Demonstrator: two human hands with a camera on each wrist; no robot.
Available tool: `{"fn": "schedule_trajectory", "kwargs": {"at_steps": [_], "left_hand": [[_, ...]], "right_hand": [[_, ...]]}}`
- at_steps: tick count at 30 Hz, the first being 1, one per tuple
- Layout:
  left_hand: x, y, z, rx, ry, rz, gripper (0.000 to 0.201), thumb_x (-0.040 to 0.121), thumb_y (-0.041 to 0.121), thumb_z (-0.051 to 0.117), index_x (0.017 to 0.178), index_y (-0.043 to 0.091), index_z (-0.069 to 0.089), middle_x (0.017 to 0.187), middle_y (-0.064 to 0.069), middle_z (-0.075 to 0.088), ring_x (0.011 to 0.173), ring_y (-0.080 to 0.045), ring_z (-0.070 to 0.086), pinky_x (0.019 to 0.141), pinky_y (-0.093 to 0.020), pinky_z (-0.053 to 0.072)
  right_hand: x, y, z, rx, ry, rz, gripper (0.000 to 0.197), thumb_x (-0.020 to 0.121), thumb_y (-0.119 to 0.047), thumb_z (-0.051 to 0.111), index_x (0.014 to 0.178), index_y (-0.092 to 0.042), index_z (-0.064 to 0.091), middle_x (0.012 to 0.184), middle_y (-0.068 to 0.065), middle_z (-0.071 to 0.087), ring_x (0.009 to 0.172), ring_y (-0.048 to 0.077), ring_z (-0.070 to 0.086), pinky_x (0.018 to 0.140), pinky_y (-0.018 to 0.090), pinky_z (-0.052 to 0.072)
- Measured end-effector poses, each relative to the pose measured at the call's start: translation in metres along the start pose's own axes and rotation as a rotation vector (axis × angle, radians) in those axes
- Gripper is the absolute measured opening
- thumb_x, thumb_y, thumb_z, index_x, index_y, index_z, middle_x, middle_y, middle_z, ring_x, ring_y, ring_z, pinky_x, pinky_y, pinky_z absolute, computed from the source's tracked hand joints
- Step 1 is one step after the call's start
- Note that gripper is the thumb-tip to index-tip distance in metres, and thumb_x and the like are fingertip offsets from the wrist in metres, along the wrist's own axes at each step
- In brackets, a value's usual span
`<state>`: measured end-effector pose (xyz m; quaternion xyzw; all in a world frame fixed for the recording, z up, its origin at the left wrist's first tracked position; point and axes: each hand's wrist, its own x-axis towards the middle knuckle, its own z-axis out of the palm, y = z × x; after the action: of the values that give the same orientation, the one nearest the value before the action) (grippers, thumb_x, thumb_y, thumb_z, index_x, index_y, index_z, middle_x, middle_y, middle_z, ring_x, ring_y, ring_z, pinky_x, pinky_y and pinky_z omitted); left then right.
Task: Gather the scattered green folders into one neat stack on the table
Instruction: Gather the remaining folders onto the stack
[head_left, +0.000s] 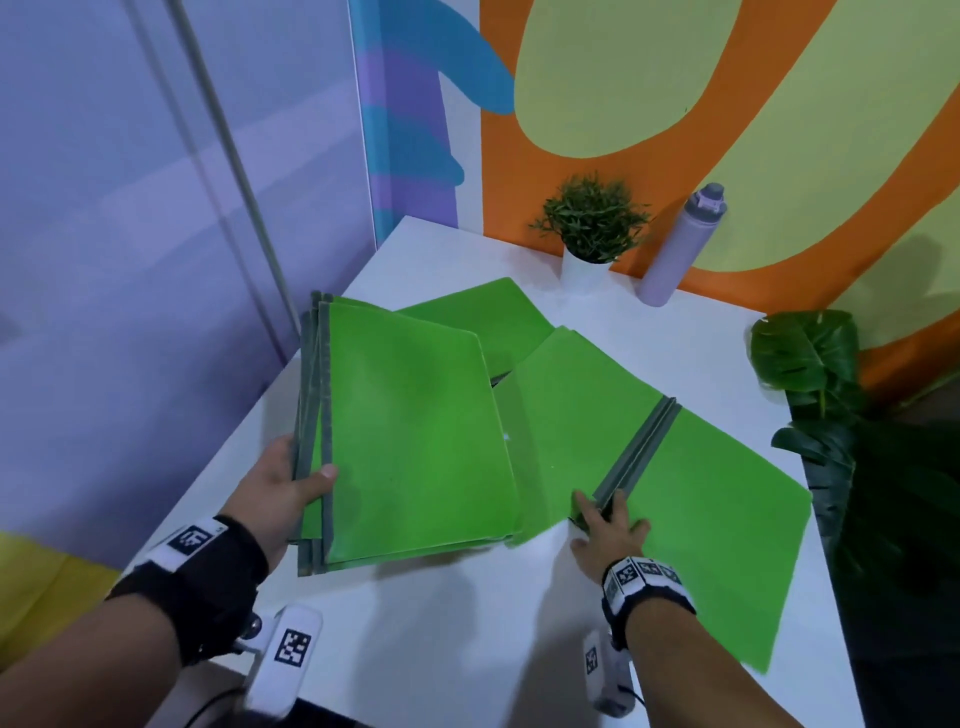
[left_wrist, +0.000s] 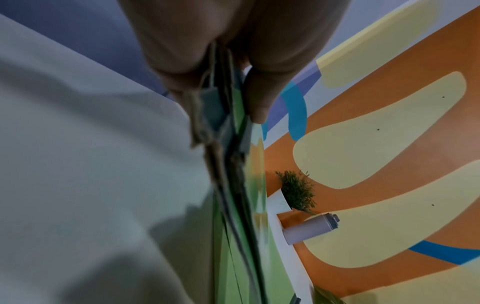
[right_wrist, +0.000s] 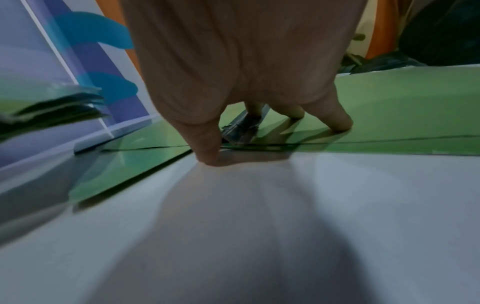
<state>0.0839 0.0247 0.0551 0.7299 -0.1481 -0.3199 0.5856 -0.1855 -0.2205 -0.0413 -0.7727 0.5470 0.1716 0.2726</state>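
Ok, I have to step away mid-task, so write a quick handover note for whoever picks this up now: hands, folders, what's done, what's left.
Left hand: grips the gathered bundle of green folders by its grey spines, thumb on top, at the table's left edge.
Right hand: fingers pinch the near end of the grey spine of the open folder, which lies flat on the right.
One more folder lies behind, partly under the others.
Done: several folders collected in the left-hand bundle.
Left: probably close the open folder, add it and the rear one, then square the stack on the table.
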Motion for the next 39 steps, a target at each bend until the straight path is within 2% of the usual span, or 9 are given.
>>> {"fn": "schedule_trajectory", "kwargs": {"at_steps": [8,13,16,19,23,27,31,33,39], "left_hand": [[0.005,-0.01,0.0,-0.017,-0.051,-0.031,0.035,0.09,0.001,0.055,0.121,0.013,0.045,0.104,-0.003,0.056,0.109,-0.026,0.049,0.097,-0.04,0.037],[0.001,-0.018,0.011,0.021,-0.127,-0.103,0.047,0.09,0.006,0.056,0.133,0.013,0.04,0.127,-0.007,0.052,0.124,-0.027,0.044,0.111,-0.05,0.031],[-0.005,-0.019,0.022,-0.016,-0.201,-0.165,0.059,0.09,0.005,0.056,0.143,0.014,0.031,0.139,-0.005,0.044,0.129,-0.022,0.039,0.113,-0.043,0.026],[-0.013,-0.02,0.036,0.02,-0.294,-0.183,0.058,0.09,0.001,0.053,0.143,0.015,0.032,0.131,-0.004,0.046,0.127,-0.023,0.038,0.112,-0.044,0.026],[-0.03,-0.014,0.057,0.126,-0.459,-0.174,0.053,0.091,0.003,0.054,0.136,0.023,0.035,0.115,0.007,0.051,0.118,-0.021,0.042,0.11,-0.045,0.027],[-0.037,-0.02,0.075,0.251,-0.561,-0.218,0.053,0.091,0.01,0.053,0.137,0.029,0.034,0.119,0.003,0.054,0.117,-0.022,0.046,0.111,-0.049,0.029],[-0.031,-0.035,0.089,0.572,-0.536,-0.24,0.037,0.097,0.025,0.044,0.133,0.016,0.047,0.115,0.001,0.055,0.108,-0.022,0.051,0.103,-0.041,0.04],[-0.022,-0.047,0.088,0.748,-0.447,-0.281,0.041,0.094,0.026,0.047,0.134,0.017,0.05,0.13,-0.007,0.051,0.115,-0.026,0.052,0.106,-0.041,0.041],[-0.013,-0.06,0.084,0.614,-0.323,-0.442,0.055,0.09,0.011,0.054,0.142,0.015,0.037,0.143,-0.013,0.043,0.112,-0.028,0.054,0.1,-0.043,0.048]], "right_hand": [[-0.036,0.011,0.023,-0.217,-0.053,-0.22,0.063,0.092,-0.029,0.044,0.137,-0.061,0.015,0.157,-0.012,-0.019,0.144,0.035,-0.012,0.103,0.074,0.012],[-0.063,0.037,0.024,-0.201,-0.088,-0.297,0.045,0.091,-0.034,0.045,0.13,-0.056,0.04,0.158,-0.015,-0.001,0.145,0.031,-0.004,0.106,0.072,0.011],[-0.073,0.041,0.013,-0.14,-0.034,-0.256,0.036,0.09,-0.05,0.039,0.12,-0.046,0.057,0.153,-0.011,0.029,0.14,0.025,0.025,0.108,0.058,0.026],[-0.076,0.025,-0.001,0.245,0.12,-0.194,0.042,0.094,-0.043,0.042,0.131,-0.027,0.053,0.139,0.001,0.049,0.13,0.023,0.04,0.107,0.038,0.031],[-0.077,0.011,-0.008,0.831,-0.002,0.036,0.065,0.092,-0.042,0.051,0.147,-0.018,0.026,0.153,0.008,0.03,0.137,0.029,0.032,0.112,0.042,0.026],[-0.079,0.03,-0.005,1.161,-0.031,0.248,0.076,0.087,-0.038,0.059,0.148,-0.029,0.015,0.158,0.006,0.015,0.142,0.035,0.02,0.111,0.057,0.019],[-0.084,0.046,-0.008,1.165,0.034,0.274,0.066,0.094,-0.029,0.05,0.149,-0.027,0.015,0.159,0.005,0.012,0.143,0.035,0.015,0.11,0.059,0.017],[-0.085,0.05,-0.007,1.151,0.066,0.278,0.064,0.094,-0.023,0.05,0.149,-0.027,0.017,0.159,0.004,0.013,0.143,0.035,0.014,0.11,0.059,0.017],[-0.087,0.065,0.004,1.084,0.201,0.361,0.054,0.095,-0.019,0.047,0.145,-0.028,0.03,0.156,0.009,0.023,0.139,0.04,0.024,0.109,0.057,0.026]]}}
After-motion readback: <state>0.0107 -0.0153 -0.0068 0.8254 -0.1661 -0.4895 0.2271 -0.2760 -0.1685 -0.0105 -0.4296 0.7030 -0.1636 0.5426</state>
